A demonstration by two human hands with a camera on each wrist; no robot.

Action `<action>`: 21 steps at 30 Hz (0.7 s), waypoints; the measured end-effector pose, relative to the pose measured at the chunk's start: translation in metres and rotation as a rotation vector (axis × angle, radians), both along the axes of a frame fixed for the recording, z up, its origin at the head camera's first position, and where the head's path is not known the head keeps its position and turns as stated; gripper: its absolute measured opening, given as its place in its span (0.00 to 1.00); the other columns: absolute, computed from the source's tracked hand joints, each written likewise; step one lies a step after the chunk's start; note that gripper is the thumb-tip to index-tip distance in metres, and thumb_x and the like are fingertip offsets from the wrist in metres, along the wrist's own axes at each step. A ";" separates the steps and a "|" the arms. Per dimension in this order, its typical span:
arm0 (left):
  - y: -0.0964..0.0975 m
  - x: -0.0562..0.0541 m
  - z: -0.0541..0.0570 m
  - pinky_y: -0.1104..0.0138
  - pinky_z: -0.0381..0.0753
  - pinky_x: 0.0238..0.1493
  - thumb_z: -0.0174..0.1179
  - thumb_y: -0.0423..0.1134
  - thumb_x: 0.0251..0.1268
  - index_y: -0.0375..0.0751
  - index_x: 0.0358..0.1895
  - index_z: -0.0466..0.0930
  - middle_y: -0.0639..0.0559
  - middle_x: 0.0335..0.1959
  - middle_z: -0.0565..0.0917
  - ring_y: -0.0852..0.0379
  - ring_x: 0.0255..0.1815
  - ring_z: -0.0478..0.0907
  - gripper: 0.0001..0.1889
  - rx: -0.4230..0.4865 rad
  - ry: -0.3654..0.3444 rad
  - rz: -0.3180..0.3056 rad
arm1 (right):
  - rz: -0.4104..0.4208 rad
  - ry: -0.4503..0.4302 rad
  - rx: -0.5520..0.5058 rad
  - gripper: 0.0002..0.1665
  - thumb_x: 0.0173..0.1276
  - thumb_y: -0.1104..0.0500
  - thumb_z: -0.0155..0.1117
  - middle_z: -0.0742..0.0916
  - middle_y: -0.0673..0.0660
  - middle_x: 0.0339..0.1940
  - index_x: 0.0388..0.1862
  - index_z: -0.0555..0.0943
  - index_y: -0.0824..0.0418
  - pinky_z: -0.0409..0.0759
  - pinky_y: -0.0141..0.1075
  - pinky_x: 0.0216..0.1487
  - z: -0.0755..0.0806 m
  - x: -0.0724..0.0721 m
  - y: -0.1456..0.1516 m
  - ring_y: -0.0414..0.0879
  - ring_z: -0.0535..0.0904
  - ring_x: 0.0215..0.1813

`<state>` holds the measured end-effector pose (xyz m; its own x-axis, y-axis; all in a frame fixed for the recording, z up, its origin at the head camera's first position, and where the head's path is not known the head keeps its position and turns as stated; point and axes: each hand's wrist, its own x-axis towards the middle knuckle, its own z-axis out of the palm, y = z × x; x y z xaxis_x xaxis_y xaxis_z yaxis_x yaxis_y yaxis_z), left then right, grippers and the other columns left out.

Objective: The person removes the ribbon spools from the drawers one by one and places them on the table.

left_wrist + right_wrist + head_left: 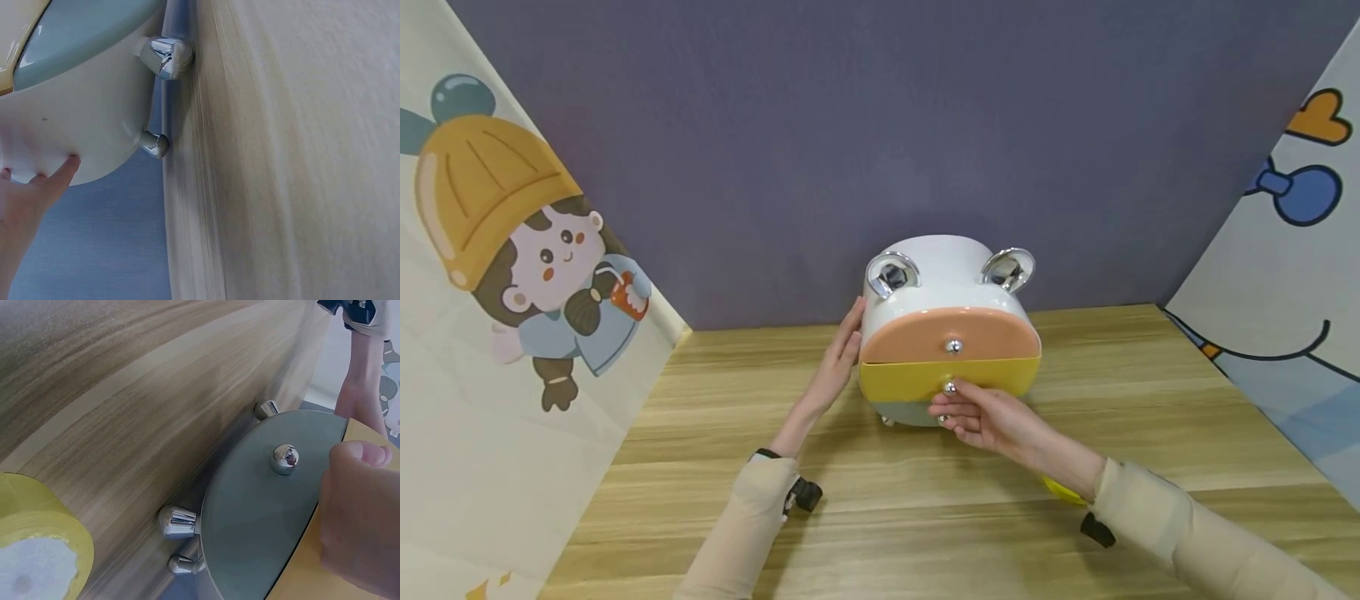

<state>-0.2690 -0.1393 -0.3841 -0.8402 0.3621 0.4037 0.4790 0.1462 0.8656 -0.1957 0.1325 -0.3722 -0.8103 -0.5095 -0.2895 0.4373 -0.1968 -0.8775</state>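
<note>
A small white drawer box (943, 262) with two silver ears stands on the wooden table against the back panel. Its front has an orange drawer (902, 340), a yellow drawer (895, 381) and a grey-green drawer (256, 494), each with a silver knob. My right hand (992, 417) pinches the yellow drawer's knob (950, 387) between thumb and index finger. That drawer's front appears to stand slightly forward of the orange one. My left hand (835, 367) rests on the box's left side with its fingers extended; in the left wrist view its fingertips touch the white wall (87, 125).
A round yellow thing with a white centre (47, 512) stands on the table (880, 533), partly hidden under my right forearm in the head view. Short silver feet (165, 57) hold up the box. A dark panel (775, 167) rises behind, with cartoon-printed walls (460, 467) on both sides.
</note>
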 end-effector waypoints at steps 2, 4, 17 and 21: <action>0.000 0.003 0.004 0.40 0.47 0.79 0.35 0.33 0.82 0.40 0.80 0.46 0.44 0.83 0.42 0.43 0.84 0.38 0.27 -0.002 -0.006 -0.001 | 0.001 -0.003 -0.001 0.20 0.80 0.47 0.50 0.91 0.51 0.42 0.46 0.83 0.59 0.83 0.26 0.43 0.000 0.000 0.001 0.36 0.86 0.40; 0.000 0.004 0.005 0.40 0.48 0.79 0.35 0.33 0.82 0.40 0.80 0.46 0.45 0.83 0.42 0.43 0.84 0.38 0.27 -0.002 -0.013 -0.001 | 0.001 -0.006 -0.002 0.19 0.79 0.47 0.50 0.91 0.51 0.42 0.46 0.83 0.58 0.83 0.26 0.43 0.000 0.001 0.001 0.37 0.86 0.40; 0.000 0.003 0.003 0.40 0.46 0.79 0.34 0.32 0.82 0.42 0.80 0.45 0.42 0.83 0.41 0.43 0.84 0.37 0.28 -0.001 -0.017 -0.003 | 0.018 -0.010 -0.008 0.19 0.79 0.47 0.51 0.91 0.51 0.43 0.47 0.83 0.58 0.84 0.26 0.45 0.000 0.008 0.002 0.37 0.86 0.40; 0.000 0.003 0.003 0.40 0.45 0.79 0.34 0.32 0.82 0.42 0.81 0.45 0.42 0.83 0.40 0.43 0.84 0.37 0.28 0.004 -0.023 -0.008 | 0.021 -0.018 -0.008 0.19 0.79 0.46 0.51 0.91 0.51 0.43 0.47 0.83 0.57 0.84 0.26 0.45 -0.001 0.010 0.001 0.36 0.86 0.40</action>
